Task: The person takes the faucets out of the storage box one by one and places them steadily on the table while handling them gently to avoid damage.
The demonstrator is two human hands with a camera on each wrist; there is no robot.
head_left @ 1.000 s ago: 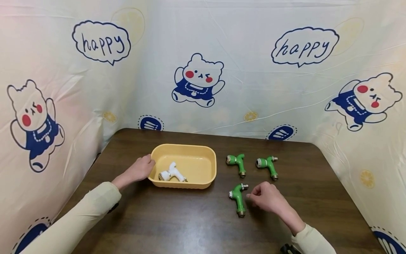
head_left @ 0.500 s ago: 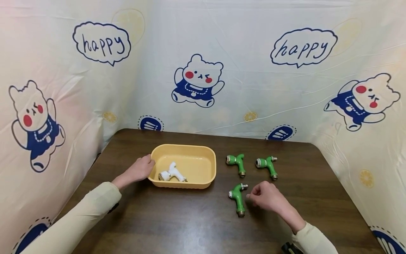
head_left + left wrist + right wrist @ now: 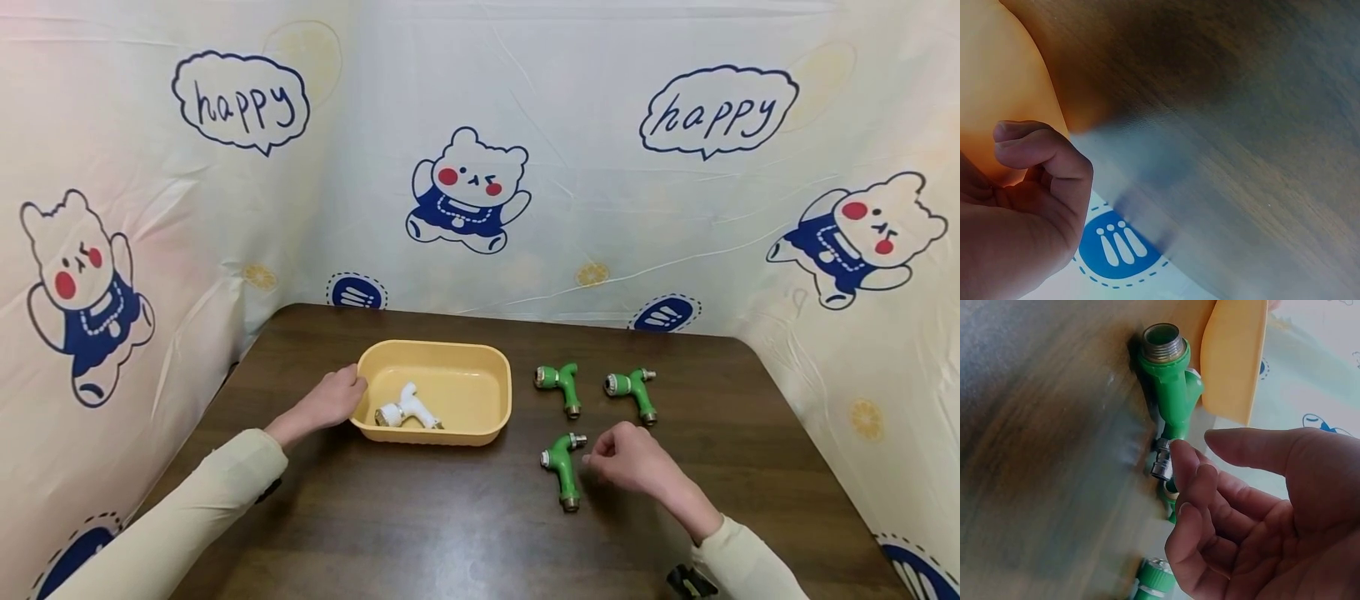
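At the left end of a yellow plastic basin (image 3: 472,436), my left hand (image 3: 330,398) grips the rim; its curled fingers lie against the outer wall in the left wrist view. Inside the basin lies a white tap (image 3: 411,408). My right hand (image 3: 633,460) hovers just right of a green tap (image 3: 561,472) with a metal spout, its fingers loosely bent and holding nothing. In the right wrist view that tap's threaded end (image 3: 1164,344) points up past the fingers. Two more green taps, one with a ridged knob (image 3: 570,390) and another farther right (image 3: 641,396), lie behind it.
Everything stands on a dark brown wooden table (image 3: 420,533). A pale printed cloth (image 3: 570,208) hangs around its back and sides. The basin sits left of the green taps, toward the rear of the table.
My right hand has shifted very slightly upward in the head view. The left hand, basin and taps stay where they were.
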